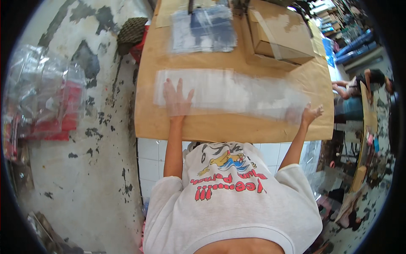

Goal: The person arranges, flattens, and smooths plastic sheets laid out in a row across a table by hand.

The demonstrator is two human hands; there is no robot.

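A long strip of clear plastic film (245, 93), blurred towards its right end, stretches crosswise over the brown-covered table (203, 127). My left hand (178, 99) is at its left end with fingers spread; the film's haze shows over the hand, which looks to be beneath or inside the plastic. At the other end is my right hand (312, 114), fingers apart, beside the film's edge. A pinkish smear shows through the plastic near that hand, and whether it touches the film is hard to make out.
Farther back lies a stack of clear plastic bags (203, 31), with a closed cardboard box (279, 36) to its right. Plastic packaging (42, 93) hangs along the peeling wall at left. Another person (368, 82) sits at the far right among piled goods.
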